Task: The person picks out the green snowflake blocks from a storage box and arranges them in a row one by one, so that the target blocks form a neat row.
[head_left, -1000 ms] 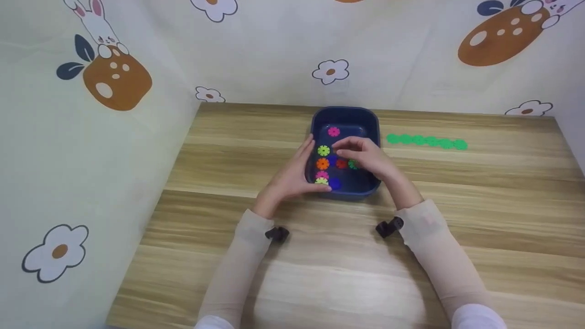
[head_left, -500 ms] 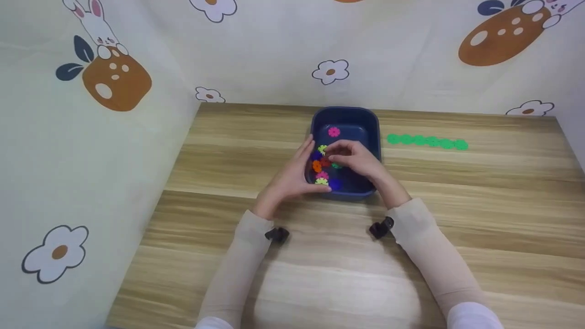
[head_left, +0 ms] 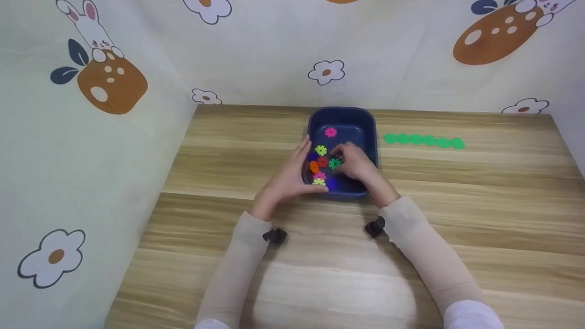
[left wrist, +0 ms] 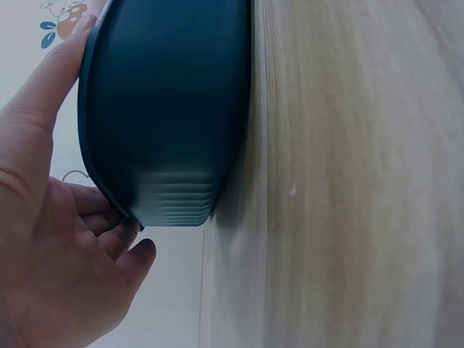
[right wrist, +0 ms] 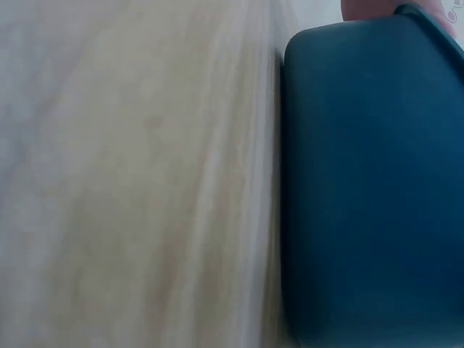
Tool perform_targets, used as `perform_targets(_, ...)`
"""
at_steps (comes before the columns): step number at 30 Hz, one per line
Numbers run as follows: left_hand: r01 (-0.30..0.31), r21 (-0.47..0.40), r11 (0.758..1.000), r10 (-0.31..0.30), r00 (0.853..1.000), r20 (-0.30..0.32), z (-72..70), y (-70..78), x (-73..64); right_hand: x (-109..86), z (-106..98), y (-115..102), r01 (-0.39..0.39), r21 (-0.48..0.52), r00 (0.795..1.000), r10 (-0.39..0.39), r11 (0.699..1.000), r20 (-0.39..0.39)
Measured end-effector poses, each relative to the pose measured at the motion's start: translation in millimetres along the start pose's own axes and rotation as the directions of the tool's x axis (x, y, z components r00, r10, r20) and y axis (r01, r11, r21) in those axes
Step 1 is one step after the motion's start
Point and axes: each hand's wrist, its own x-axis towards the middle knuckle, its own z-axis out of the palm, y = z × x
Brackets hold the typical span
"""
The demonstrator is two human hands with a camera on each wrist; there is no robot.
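Observation:
A dark blue plastic bin (head_left: 349,119) stands on the table with several coloured snowflake discs lying in it. My left hand (head_left: 289,178) holds the bin's near-left corner, thumb over the near rim and fingers along the left side. In the left wrist view, the fingers of my left hand (left wrist: 69,254) bend against the rim. My right hand (head_left: 356,163) is inside the bin with bent fingers. Beside its thumb and fingertips lies a green snowflake disc (head_left: 335,163); whether they pinch it, I cannot tell. Red (head_left: 322,162) and orange (head_left: 314,167) discs lie just left.
Right of the bin, a straight chain of joined green discs (head_left: 425,140) lies on the wooden table (head_left: 480,205). A pink disc (head_left: 330,132) sits at the bin's far end. Patterned cloth (head_left: 265,50) rises behind the table and along its left side.
My right hand has moved left and lower in the bin. The red, orange, green and one blue disc have shifted left. My left hand keeps its hold on the bin.

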Motion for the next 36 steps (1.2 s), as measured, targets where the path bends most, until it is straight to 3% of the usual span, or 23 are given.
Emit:
perform_targets(5, 0.004, 0.010, 1.000, -0.005, 1.000, 0.002, 0.3, -0.8, -0.9, 0.5, 4.6, -1.9, 0.009, -0.117, 1.000, -0.008, 0.993, 0.005)
perform_targets(14, -0.012, 0.006, 1.000, 0.012, 1.000, -0.001, 1.0, -2.8, -0.7, -1.5, 5.5, -1.2, 0.042, -0.112, 0.999, -0.040, 0.993, 0.019)
perform_targets(23, -0.003, 0.018, 1.000, 0.003, 1.000, -0.001, 1.1, -2.0, -0.6, -1.5, 4.8, -1.1, 0.075, -0.003, 0.997, -0.075, 0.997, 0.013)
perform_targets(36, -0.011, 0.005, 1.000, 0.011, 1.000, -0.008, 0.7, -0.9, 0.3, -1.9, -0.1, 0.1, 0.118, 0.162, 0.988, -0.099, 0.980, -0.118)
